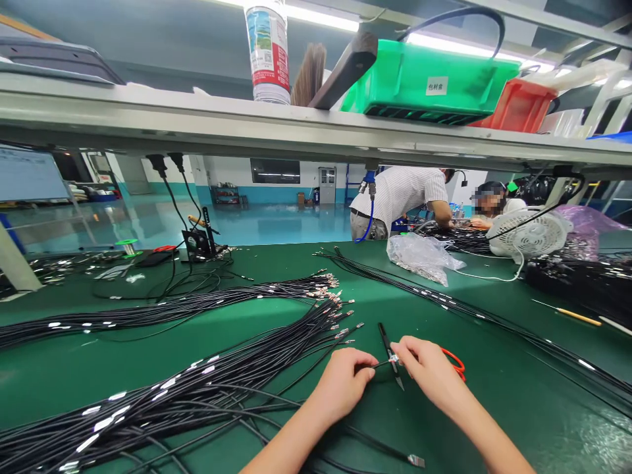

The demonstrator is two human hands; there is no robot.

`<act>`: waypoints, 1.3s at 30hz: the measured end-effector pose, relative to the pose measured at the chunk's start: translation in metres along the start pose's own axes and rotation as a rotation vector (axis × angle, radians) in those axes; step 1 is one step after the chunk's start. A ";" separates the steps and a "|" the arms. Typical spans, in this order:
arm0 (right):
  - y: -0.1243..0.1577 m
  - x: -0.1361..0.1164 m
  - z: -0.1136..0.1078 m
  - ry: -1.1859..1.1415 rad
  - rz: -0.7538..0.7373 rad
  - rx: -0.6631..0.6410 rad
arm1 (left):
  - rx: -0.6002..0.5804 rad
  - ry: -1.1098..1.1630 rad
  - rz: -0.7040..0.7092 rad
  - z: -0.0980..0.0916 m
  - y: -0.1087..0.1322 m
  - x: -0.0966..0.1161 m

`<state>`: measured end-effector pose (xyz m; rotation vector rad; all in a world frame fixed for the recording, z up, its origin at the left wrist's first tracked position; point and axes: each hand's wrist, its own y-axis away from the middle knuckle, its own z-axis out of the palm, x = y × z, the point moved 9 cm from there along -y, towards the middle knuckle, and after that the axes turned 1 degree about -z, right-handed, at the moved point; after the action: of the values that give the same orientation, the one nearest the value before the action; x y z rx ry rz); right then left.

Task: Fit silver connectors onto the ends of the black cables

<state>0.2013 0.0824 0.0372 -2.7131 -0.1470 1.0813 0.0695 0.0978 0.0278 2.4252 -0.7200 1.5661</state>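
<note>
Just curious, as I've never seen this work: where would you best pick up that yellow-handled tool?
Grip the yellow handle, coming down from the near side. It is the thickest part, lying flat on the green mat, with the thin metal shaft pointing away left.

head | forward-down | close over workbench [494,421] | shelf edge [296,125] perhaps blocking top

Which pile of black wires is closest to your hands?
The lower-left pile, its wires running beside your left hand; the pile behind it lies farther up the green mat.
</note>
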 end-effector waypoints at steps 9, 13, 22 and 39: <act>0.017 -0.012 0.034 0.000 -0.113 -0.294 | -0.127 -0.533 0.006 0.027 0.017 -0.008; 0.042 -0.030 0.059 -0.107 -0.137 -0.629 | -0.241 -0.486 0.056 0.029 0.017 -0.004; 0.053 -0.037 0.063 -0.114 -0.248 -0.711 | 0.212 -0.673 -0.259 -0.063 -0.005 -0.029; -0.009 0.004 0.000 -0.462 0.013 0.003 | -0.019 -0.059 0.030 -0.009 -0.003 0.016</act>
<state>0.2040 0.0922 0.0363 -2.4149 -0.1980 1.6912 0.0687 0.0988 0.0469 2.4672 -0.7820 1.4974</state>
